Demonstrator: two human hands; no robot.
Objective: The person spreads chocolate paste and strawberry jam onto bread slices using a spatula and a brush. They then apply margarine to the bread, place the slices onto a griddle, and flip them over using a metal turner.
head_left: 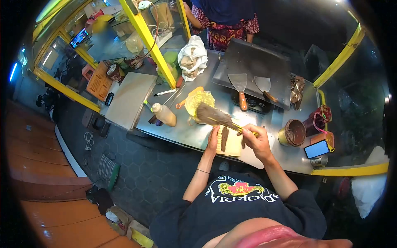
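My right hand (256, 140) grips a yellow-handled brush (215, 116) whose bristles are dark with chocolate. The brush points left, over a yellow tub (199, 101). My left hand (213, 139) steadies the left edge of a pale slice of bread (230, 143) lying on the steel counter (194, 131). A brown stripe of chocolate (224, 138) runs down the bread.
A chocolate tin (292, 132), a phone (317, 149) and a dark jar (317, 118) stand at the right. A griddle (254, 68) with two scrapers lies behind. A squeeze bottle (164, 114), a white cloth (192, 56) and a board (130, 99) are left. Another person (225, 18) stands beyond.
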